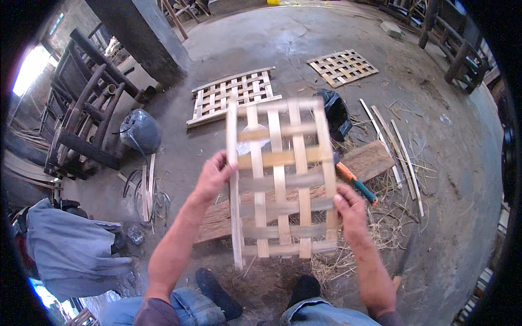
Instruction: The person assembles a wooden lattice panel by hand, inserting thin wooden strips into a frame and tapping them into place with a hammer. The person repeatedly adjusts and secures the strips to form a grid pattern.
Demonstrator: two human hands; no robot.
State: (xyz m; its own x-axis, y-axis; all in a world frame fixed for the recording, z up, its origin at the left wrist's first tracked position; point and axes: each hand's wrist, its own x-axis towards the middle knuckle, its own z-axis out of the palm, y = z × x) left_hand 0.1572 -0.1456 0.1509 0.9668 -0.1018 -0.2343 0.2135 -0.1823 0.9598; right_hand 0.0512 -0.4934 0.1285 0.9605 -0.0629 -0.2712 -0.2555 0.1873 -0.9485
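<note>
I hold up a woven panel [278, 185] of flat pale slats, bamboo by the look of it, blurred by motion. My left hand [213, 175] is closed on its left edge rail, thumb at the front. At the right edge, lower down, my right hand [352, 212] grips the outer slat. Behind the panel a rough wooden plank [361, 163] lies slantwise on the floor, partly hidden. A tool with an orange and green handle [357, 183] rests across it beside my right hand; its head is mostly covered by the panel.
Farther off lie two more woven panels, one with side rails [234, 112], one flatter [343, 68]. A black plastic bag [336, 115], long strips [405, 157] and shavings [386, 233] are on the right. Left stand a wrapped bundle [140, 130], dark pole furniture [89, 117] and a pillar [144, 41].
</note>
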